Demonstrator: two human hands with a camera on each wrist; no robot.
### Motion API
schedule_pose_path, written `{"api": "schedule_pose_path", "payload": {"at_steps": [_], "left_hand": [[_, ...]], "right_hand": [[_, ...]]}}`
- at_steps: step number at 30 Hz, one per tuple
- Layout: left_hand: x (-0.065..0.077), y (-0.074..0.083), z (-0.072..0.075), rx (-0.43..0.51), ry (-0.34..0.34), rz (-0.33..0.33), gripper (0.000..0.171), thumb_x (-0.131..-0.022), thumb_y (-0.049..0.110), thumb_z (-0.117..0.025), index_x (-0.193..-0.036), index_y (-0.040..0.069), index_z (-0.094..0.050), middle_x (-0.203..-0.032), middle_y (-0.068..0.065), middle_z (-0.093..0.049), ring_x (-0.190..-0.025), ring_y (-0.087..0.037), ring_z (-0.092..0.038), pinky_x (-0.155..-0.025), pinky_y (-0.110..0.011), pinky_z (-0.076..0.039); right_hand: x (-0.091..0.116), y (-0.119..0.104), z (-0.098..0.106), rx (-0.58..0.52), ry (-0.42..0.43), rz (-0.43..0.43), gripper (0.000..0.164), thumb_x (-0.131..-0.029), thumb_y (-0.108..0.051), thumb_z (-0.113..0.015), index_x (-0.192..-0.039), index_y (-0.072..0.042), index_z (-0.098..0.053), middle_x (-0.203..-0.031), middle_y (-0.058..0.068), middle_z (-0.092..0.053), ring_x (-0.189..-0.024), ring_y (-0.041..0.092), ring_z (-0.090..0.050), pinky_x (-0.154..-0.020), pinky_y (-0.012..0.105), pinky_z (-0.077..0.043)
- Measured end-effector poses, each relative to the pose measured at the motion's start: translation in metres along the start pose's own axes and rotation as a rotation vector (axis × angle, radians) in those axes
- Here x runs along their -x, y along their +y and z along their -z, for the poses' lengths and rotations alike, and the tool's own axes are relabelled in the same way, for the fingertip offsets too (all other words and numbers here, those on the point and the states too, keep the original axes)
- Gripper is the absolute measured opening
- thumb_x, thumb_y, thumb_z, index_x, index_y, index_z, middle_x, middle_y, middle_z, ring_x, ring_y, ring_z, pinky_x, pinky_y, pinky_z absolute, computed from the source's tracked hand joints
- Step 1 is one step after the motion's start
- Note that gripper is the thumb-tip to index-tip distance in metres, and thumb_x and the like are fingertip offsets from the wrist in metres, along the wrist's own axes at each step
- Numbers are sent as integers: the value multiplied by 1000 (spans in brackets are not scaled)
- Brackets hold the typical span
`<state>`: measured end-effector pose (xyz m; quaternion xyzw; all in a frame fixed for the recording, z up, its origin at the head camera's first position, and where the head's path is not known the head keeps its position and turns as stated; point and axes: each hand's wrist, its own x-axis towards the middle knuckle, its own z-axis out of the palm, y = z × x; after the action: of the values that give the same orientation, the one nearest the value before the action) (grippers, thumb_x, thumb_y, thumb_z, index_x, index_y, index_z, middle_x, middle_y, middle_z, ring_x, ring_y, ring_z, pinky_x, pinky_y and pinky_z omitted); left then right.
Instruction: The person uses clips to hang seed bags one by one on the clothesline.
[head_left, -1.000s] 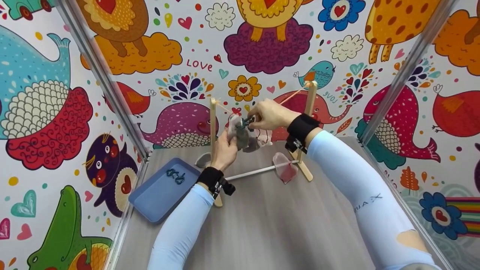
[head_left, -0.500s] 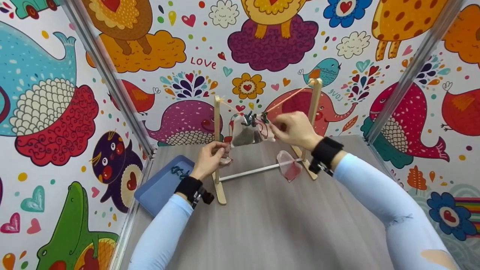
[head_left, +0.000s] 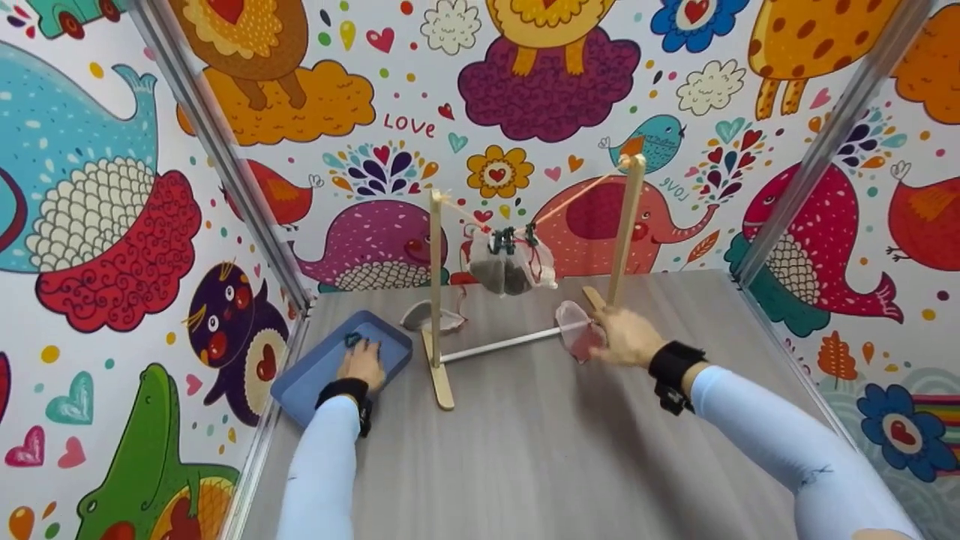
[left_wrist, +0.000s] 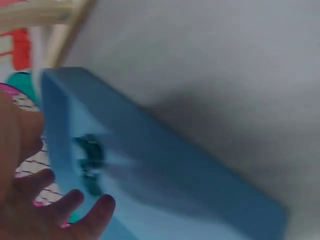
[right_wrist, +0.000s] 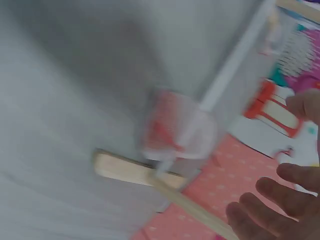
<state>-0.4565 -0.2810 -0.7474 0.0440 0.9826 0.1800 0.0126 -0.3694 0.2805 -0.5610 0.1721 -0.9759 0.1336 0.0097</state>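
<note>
My left hand reaches down into the blue tray, its fingers spread and apart in the left wrist view. Just past the fingertips lie dark green clips, blurred. On the other side, my right hand has loose fingers beside a small sheer pouch with a reddish lower part; the right wrist view shows nothing between thumb and fingers. That pouch drapes over the right end of the white rod. Several sheer pouches, dark or pale, hang bunched from the string, pinned by green clips.
Two wooden posts on flat feet carry the sagging orange string. Behind the left post another sheer pouch lies low. Patterned walls enclose the grey tabletop at the back and sides.
Both hands have come away from the hanging pouches. The left one let go of a pale pouch low by the left post and moved to the tray; the right one dropped to the rod's right end.
</note>
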Motion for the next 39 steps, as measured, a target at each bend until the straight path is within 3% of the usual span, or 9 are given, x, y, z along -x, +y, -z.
{"api": "schedule_pose_path", "payload": {"at_steps": [3, 9, 12, 15, 19, 23, 28, 34, 39], "left_hand": [[3, -7, -11, 44, -166, 58, 65, -108, 18, -56, -171, 6, -44, -181, -32, -31, -155, -68, -41, -127, -75, -41], [0, -3, -8, 133, -233, 72, 74, -100, 14, -43, -172, -3, -35, -179, -37, -30, -161, -66, -35, -133, -77, -30], [8, 0, -4, 118, -203, 79, 73, -99, 15, -41, -167, -10, -39, -171, -40, -42, -157, -64, -42, -131, -76, -32], [12, 1, -1, 98, -123, 102, 53, -99, 16, -46, -137, -15, -67, -145, -40, -66, -130, -59, -66, -117, -67, -52], [39, 26, 32, 152, -90, 233, 29, -101, 14, -57, -99, -6, -78, -112, -31, -79, -94, -41, -73, -90, -57, -61], [75, 55, 64, 221, -83, 363, 25, -103, 12, -65, -111, -8, -78, -116, -31, -80, -98, -41, -75, -90, -57, -61], [86, 53, 64, 249, -55, 401, 23, -101, 9, -69, -112, -8, -78, -114, -31, -79, -99, -43, -75, -88, -56, -62], [83, 48, 65, 255, 13, 363, 43, -98, 28, -76, -117, -10, -74, -116, -34, -79, -103, -48, -76, -90, -59, -62], [71, 76, 75, 325, 129, 229, 44, -107, 31, -67, -125, -8, -77, -120, -32, -80, -108, -50, -77, -97, -65, -60]], "right_hand": [[10, 4, -17, 19, -78, -6, 76, -93, -36, -87, -152, 4, -60, -143, 31, -72, -123, 49, -74, -105, 65, -62], [15, 5, -25, 62, -45, 44, 60, -89, -30, -88, -137, 1, -70, -134, 25, -76, -118, 47, -75, -98, 64, -64], [15, 3, -25, 64, -52, 70, 46, -88, -26, -88, -125, -2, -74, -124, 19, -77, -111, 43, -76, -93, 61, -65], [14, 2, -26, 68, -64, 88, 41, -89, -24, -88, -121, -3, -75, -121, 18, -77, -108, 39, -76, -92, 58, -66], [15, 1, -27, 66, -76, 121, 40, -88, -23, -88, -121, -1, -78, -127, 20, -76, -105, 37, -77, -91, 57, -66], [18, 1, -28, 47, -78, 141, 38, -87, -21, -89, -118, -1, -80, -126, 20, -76, -106, 39, -77, -91, 57, -66], [20, 1, -28, 38, -90, 140, 34, -85, -19, -90, -115, -3, -81, -118, 18, -79, -106, 39, -76, -91, 57, -65], [18, -6, -25, 39, -113, 182, 33, -87, -22, -88, -113, -3, -82, -113, 18, -82, -104, 36, -78, -91, 54, -66], [15, -20, -12, 18, -73, 263, 28, -90, -23, -85, -110, -3, -83, -106, 12, -85, -101, 30, -81, -91, 49, -66]]}}
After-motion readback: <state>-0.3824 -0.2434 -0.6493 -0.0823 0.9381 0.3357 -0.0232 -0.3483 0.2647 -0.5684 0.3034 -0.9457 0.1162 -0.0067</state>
